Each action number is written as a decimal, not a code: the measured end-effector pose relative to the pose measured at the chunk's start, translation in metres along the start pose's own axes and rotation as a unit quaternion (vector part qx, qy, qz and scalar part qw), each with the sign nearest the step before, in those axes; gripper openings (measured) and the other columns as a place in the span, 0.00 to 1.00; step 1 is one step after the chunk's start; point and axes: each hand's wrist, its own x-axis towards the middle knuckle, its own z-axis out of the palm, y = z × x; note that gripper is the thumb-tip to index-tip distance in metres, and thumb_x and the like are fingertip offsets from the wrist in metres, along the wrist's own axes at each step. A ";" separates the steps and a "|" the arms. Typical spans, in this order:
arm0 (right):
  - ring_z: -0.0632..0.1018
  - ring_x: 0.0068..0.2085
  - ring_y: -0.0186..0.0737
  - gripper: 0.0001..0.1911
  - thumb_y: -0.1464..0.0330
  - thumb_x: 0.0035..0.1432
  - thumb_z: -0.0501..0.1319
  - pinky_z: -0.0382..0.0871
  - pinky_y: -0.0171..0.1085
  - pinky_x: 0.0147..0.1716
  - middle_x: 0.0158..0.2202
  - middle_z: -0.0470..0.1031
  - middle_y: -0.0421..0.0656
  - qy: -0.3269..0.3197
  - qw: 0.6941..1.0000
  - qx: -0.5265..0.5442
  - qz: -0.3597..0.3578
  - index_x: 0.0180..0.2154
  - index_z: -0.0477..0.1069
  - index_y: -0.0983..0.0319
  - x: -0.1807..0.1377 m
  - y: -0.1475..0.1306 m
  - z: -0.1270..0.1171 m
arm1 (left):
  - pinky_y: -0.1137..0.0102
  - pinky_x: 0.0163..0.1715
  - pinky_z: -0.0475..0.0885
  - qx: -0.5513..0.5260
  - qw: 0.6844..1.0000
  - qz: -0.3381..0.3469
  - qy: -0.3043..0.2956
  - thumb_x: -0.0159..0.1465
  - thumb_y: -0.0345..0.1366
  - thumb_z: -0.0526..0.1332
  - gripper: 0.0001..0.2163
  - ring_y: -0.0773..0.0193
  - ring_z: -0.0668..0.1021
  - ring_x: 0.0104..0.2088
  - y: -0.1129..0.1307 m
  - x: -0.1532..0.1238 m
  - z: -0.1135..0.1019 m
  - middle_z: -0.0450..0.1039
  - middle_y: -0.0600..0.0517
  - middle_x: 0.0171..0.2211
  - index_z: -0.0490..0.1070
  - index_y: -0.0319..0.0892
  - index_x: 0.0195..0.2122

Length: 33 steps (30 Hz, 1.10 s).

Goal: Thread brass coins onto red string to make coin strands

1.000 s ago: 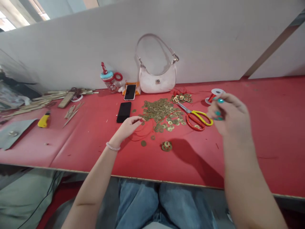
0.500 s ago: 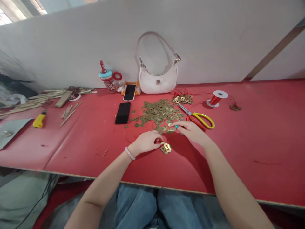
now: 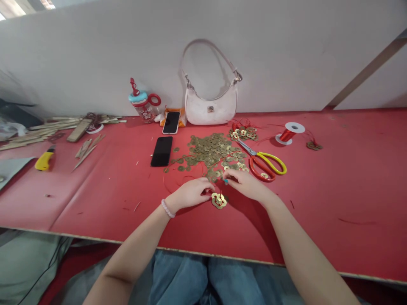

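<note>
A small cluster of brass coins (image 3: 219, 201) threaded with red string lies on the red table near its front. My left hand (image 3: 192, 194) is closed at the cluster's left edge, thumb and fingers pinching the red string there. Just above and right of the cluster, my right hand (image 3: 246, 183) has its fingertips drawn together; what they hold, if anything, is too small to make out. Beyond both hands spreads a pile of loose brass coins (image 3: 211, 148) with holes in their middles. A thin red string (image 3: 178, 185) loops out to the left.
Scissors (image 3: 263, 161) with red and yellow handles lie right of the pile, near a spool of red thread (image 3: 288, 134). Tied coins (image 3: 244, 133) sit behind. Phones (image 3: 161, 151), a cup (image 3: 144, 108), a white handbag (image 3: 210, 106) and a yellow cutter (image 3: 44, 161) are around.
My right hand has moved left and slightly down from the loose coins toward the coin cluster, its fingers drawing together. My left hand stays beside the cluster.
</note>
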 end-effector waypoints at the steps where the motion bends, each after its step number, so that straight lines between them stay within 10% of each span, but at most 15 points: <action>1: 0.69 0.32 0.34 0.07 0.72 0.54 0.50 0.61 0.34 0.32 0.33 0.71 0.40 -0.001 1.000 -0.004 0.001 0.33 0.65 0.60 0.000 0.000 0.000 | 0.74 0.32 0.63 0.006 1.000 0.000 -0.002 0.58 0.35 0.56 0.09 0.67 0.71 0.33 -0.001 -0.001 0.000 0.69 0.52 0.33 0.70 0.43 0.39; 33: 0.70 0.34 0.36 0.08 0.73 0.53 0.50 0.61 0.35 0.34 0.32 0.71 0.43 -0.030 0.998 -0.048 -0.023 0.29 0.67 0.61 0.000 0.001 0.004 | 0.73 0.30 0.63 0.067 0.995 -0.058 0.036 0.59 0.36 0.55 0.07 0.67 0.71 0.29 0.005 -0.001 0.012 0.68 0.53 0.30 0.71 0.42 0.33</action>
